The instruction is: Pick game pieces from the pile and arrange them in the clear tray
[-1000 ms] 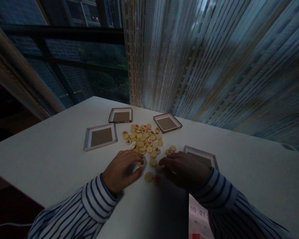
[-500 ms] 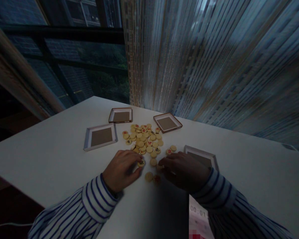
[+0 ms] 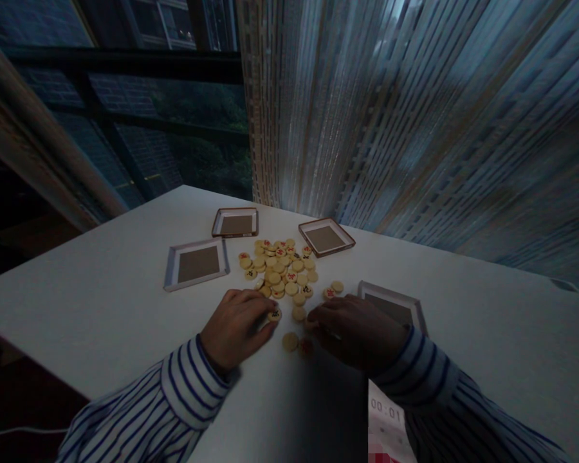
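Many round pale chess pieces point(image 3: 291, 289) lie heaped mid-table, some showing red or black characters. My left hand point(image 3: 238, 325) rests at the near left of the heap, thumb and fingers apart. Its fingertips touch a piece with a black character point(image 3: 275, 315). My right hand point(image 3: 354, 328) is on the near right, its fingers curled down over a piece point(image 3: 311, 323) that is mostly hidden. Between the hands lie a plain piece point(image 3: 290, 341) and a red-marked one point(image 3: 305, 348). Two more pieces point(image 3: 336, 286) lie just beyond my right hand.
Four shallow open box trays stand around the heap: back left point(image 3: 236, 222), left point(image 3: 196, 264), back right point(image 3: 327, 236) and right point(image 3: 390, 302), the last partly behind my right hand. A phone with a timer point(image 3: 386, 411) lies at the near edge, under my right sleeve.
The view has shifted very slightly. Both hands and the pieces stay in practically the same places.
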### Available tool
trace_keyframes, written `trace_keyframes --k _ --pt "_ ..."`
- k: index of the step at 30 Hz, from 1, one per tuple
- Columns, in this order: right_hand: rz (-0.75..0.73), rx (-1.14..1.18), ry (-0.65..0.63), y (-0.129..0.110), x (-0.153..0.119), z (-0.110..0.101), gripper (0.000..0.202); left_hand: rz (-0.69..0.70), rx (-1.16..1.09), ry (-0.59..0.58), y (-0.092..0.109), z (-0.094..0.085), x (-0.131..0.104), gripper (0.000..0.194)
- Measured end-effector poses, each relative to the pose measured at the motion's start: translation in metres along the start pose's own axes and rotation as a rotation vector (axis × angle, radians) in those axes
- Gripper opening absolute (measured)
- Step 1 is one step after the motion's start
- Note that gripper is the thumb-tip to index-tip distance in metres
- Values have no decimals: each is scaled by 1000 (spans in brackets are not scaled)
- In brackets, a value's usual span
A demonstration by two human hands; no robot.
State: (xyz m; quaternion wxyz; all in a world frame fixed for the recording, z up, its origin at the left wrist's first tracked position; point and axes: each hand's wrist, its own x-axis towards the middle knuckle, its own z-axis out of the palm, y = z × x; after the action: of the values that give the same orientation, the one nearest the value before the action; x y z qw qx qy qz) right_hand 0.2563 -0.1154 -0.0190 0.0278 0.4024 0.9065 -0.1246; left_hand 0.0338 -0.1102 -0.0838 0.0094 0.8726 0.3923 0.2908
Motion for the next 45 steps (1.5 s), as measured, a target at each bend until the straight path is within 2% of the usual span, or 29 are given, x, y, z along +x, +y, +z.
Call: trace_keyframes --k 20,26,45 --pt "-5 -10 -13 -4 3 6 20 -32 70 -15 3 -2 1 17" --pt "-49 -19 48 -4 6 9 18 -29 66 -33 3 -2 1 17" --pt "-98 -78 87 -15 13 23 20 -39 49 -36 2 -2 0 18"
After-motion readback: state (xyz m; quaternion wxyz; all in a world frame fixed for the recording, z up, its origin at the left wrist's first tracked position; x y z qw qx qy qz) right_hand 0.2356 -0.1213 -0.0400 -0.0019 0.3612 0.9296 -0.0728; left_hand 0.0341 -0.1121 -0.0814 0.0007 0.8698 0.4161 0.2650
